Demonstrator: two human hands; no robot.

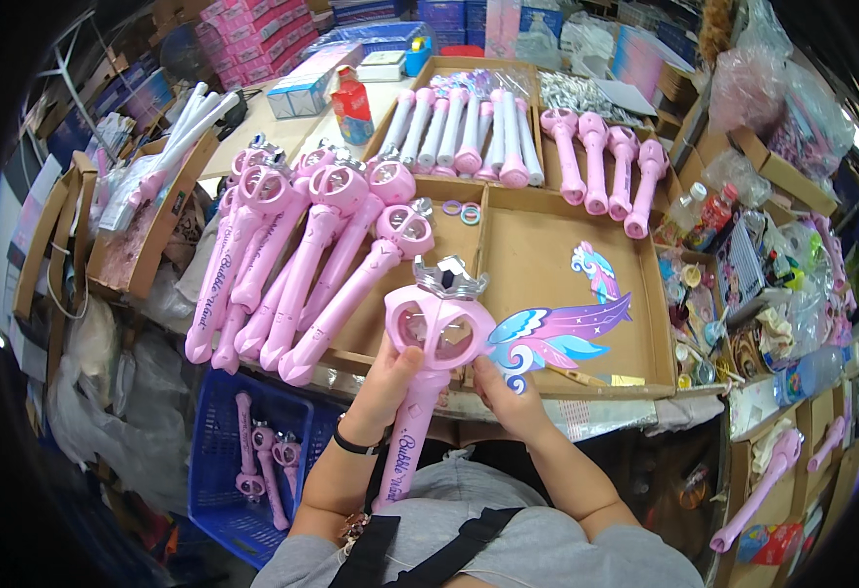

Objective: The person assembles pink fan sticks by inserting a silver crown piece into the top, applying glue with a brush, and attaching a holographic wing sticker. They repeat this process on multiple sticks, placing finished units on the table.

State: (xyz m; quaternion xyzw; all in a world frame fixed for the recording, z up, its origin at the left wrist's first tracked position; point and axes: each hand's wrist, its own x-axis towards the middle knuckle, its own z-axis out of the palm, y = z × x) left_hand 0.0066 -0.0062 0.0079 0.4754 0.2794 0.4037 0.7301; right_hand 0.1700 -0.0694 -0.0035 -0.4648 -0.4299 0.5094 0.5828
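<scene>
Pink wand (433, 370) crosses the tray's near edge (601, 392).

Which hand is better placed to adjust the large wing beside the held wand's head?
Probably the right hand: it holds the large wing near its inner end, while the left hand grips the held wand.

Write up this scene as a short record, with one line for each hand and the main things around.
Left hand: gripping a crowned pink bubble wand
Right hand: pinching a winged cutout beside the wand's head
Cardboard tray, ahead: holds a smaller cutout
Left pile: more pink wands
Blue basket, lower left: pink wands inside
Upper right: four pink wands in a row
</scene>
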